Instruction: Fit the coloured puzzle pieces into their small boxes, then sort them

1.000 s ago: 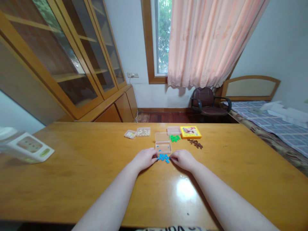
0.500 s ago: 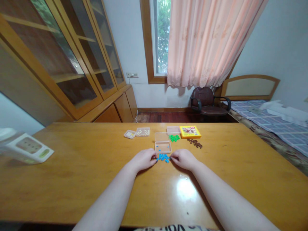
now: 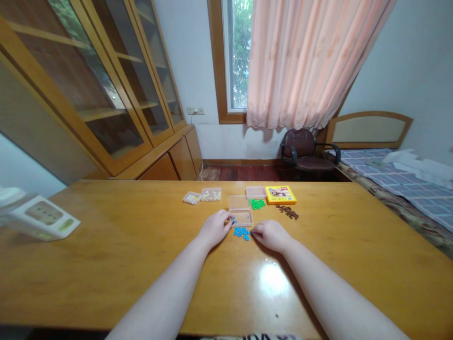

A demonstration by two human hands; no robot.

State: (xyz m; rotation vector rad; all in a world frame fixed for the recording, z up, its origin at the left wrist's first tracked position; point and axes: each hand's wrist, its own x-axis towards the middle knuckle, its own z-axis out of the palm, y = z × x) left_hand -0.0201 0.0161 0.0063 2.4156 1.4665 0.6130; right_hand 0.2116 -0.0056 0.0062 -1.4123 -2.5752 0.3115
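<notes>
My left hand is at the left edge of an open clear plastic box, its fingers pinched at a small blue piece over the rim. A few blue pieces lie inside the box, and its lid is tipped back behind it. In front of the box is a small pile of blue pieces. At the right side of that pile rests my right hand, fingers closed together; whether anything is between them is too small to make out.
Behind lie green pieces, brown pieces, a yellow box and another clear case. Two clear boxes with pale pieces stand back left. A white plastic container is on the table's left.
My left hand has moved from the left of the blue pile up and forward to the box's left edge. My right hand stays beside the pile.
</notes>
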